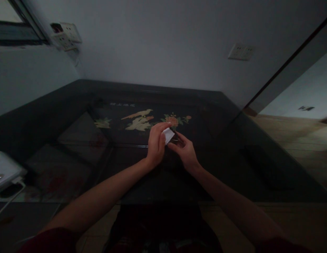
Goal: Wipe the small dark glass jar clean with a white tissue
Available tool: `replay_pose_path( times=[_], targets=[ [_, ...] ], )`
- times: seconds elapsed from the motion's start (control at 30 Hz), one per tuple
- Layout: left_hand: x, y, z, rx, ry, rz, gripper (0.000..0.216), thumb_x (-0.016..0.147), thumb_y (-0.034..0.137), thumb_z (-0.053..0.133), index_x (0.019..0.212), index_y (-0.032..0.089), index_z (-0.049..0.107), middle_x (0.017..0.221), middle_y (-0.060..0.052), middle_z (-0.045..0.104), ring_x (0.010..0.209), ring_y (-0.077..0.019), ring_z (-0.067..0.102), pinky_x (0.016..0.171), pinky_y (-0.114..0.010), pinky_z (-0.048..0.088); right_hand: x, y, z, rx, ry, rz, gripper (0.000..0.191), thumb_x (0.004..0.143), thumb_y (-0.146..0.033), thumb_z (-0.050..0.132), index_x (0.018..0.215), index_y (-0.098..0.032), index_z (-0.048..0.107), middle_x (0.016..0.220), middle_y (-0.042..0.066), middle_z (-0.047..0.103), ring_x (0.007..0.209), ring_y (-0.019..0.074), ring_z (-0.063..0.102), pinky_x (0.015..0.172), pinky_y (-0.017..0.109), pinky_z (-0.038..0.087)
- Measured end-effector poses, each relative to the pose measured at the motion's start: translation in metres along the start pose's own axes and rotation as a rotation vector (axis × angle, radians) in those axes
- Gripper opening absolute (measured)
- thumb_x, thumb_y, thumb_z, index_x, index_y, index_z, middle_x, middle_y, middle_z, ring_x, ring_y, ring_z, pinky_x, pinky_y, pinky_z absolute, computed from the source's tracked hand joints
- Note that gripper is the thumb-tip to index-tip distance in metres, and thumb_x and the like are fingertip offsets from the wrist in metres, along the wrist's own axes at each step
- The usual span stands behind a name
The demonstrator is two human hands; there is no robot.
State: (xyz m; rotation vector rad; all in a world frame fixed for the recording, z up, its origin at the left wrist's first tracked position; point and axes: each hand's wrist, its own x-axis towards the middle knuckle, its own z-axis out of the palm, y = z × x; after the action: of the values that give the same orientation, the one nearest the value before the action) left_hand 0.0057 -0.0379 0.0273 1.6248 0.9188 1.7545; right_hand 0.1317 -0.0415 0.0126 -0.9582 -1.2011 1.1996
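Note:
Both hands meet over the middle of a dark glossy tabletop (221, 116). My left hand (156, 143) is closed around a small white piece (168, 135) that looks like folded tissue or cloth. That white piece presses against a small dark, shiny object (175, 139), whose kind I cannot make out. From the other side, my right hand (186, 151) grips the dark object between thumb and fingers. Part of the object is hidden by the fingers and the white piece. Just beyond the hands, a bird-and-flower picture (139, 123) shows in the tabletop.
At the left edge sits a white device (6, 172) with a white cable (12, 198). A long dark object (263, 167) lies on the table's right side. Behind the table rises a wall with a double socket (241, 52) and more sockets (65, 37) in the left corner.

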Motion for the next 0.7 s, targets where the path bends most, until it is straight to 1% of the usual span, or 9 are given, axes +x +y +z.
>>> replay_pose_path(
  times=[0.03,0.1,0.23,0.37,0.43,0.5,0.57,0.63,0.7],
  targets=[
    [0.002,-0.001,0.0,0.0,-0.015,-0.007,0.041,0.091,0.051,0.044,0.107,0.024,0.069,0.118,-0.009,0.066,0.118,-0.0249,0.053,0.109,-0.039,0.032,0.0,0.0,0.0,-0.003,0.003,0.0,0.066,0.058,-0.04,0.084,0.118,-0.02,0.063,0.116,0.009,0.07,0.109,0.028,0.066,0.102,0.045,0.05],
    [0.006,-0.002,-0.001,-0.05,-0.017,-0.097,0.041,0.091,0.049,0.044,0.107,0.022,0.07,0.116,-0.009,0.067,0.113,-0.0248,0.057,0.104,-0.038,0.037,-0.001,0.001,0.0,-0.019,-0.002,-0.008,0.07,0.057,-0.04,0.085,0.119,-0.018,0.062,0.117,0.011,0.07,0.11,0.0289,0.065,0.103,0.046,0.049],
    [0.018,-0.006,-0.001,-0.264,-0.024,-0.42,0.039,0.085,0.044,0.048,0.099,0.017,0.072,0.099,-0.009,0.073,0.096,-0.0252,0.065,0.09,-0.037,0.048,-0.003,-0.001,-0.001,-0.077,-0.033,-0.045,0.078,0.054,-0.04,0.087,0.124,-0.017,0.061,0.121,0.012,0.068,0.112,0.029,0.064,0.103,0.045,0.049],
    [0.027,-0.008,-0.003,-0.508,-0.113,-0.673,0.036,0.078,0.038,0.05,0.091,0.014,0.074,0.089,-0.009,0.074,0.094,-0.0273,0.067,0.085,-0.038,0.051,-0.004,-0.005,-0.005,-0.108,-0.082,-0.082,0.08,0.053,-0.039,0.088,0.125,-0.018,0.061,0.125,0.012,0.065,0.117,0.0302,0.061,0.106,0.046,0.046],
    [0.029,-0.008,-0.004,-0.561,-0.169,-0.747,0.036,0.076,0.037,0.05,0.088,0.013,0.074,0.087,-0.011,0.075,0.095,-0.0287,0.067,0.084,-0.039,0.052,-0.003,-0.007,-0.007,-0.116,-0.116,-0.088,0.082,0.052,-0.038,0.089,0.126,-0.018,0.061,0.126,0.012,0.064,0.121,0.0313,0.058,0.107,0.047,0.044],
    [0.028,-0.007,-0.005,-0.546,-0.175,-0.722,0.036,0.076,0.037,0.049,0.086,0.013,0.074,0.088,-0.012,0.075,0.095,-0.0293,0.067,0.083,-0.04,0.053,-0.003,-0.008,-0.008,-0.114,-0.141,-0.084,0.083,0.051,-0.037,0.09,0.127,-0.019,0.06,0.128,0.012,0.064,0.122,0.0318,0.057,0.108,0.048,0.043],
    [0.024,-0.007,-0.005,-0.47,-0.12,-0.618,0.036,0.079,0.038,0.048,0.087,0.013,0.073,0.092,-0.012,0.074,0.095,-0.0282,0.067,0.083,-0.039,0.053,-0.002,-0.008,-0.008,-0.095,-0.142,-0.077,0.083,0.051,-0.037,0.089,0.127,-0.019,0.06,0.129,0.012,0.063,0.122,0.031,0.057,0.108,0.048,0.043],
    [0.019,-0.006,-0.005,-0.337,-0.051,-0.458,0.038,0.086,0.04,0.045,0.092,0.014,0.072,0.099,-0.011,0.073,0.095,-0.0257,0.067,0.085,-0.038,0.052,-0.001,-0.007,-0.007,-0.066,-0.118,-0.071,0.082,0.052,-0.037,0.089,0.127,-0.019,0.059,0.13,0.012,0.063,0.121,0.0299,0.059,0.108,0.047,0.044],
    [0.013,-0.005,-0.005,-0.174,-0.019,-0.256,0.04,0.091,0.041,0.041,0.097,0.015,0.07,0.107,-0.011,0.071,0.101,-0.0235,0.065,0.09,-0.037,0.049,-0.001,-0.005,-0.005,-0.044,-0.088,-0.058,0.081,0.053,-0.037,0.088,0.126,-0.018,0.06,0.127,0.013,0.064,0.118,0.0295,0.06,0.108,0.046,0.044]
  ],
)
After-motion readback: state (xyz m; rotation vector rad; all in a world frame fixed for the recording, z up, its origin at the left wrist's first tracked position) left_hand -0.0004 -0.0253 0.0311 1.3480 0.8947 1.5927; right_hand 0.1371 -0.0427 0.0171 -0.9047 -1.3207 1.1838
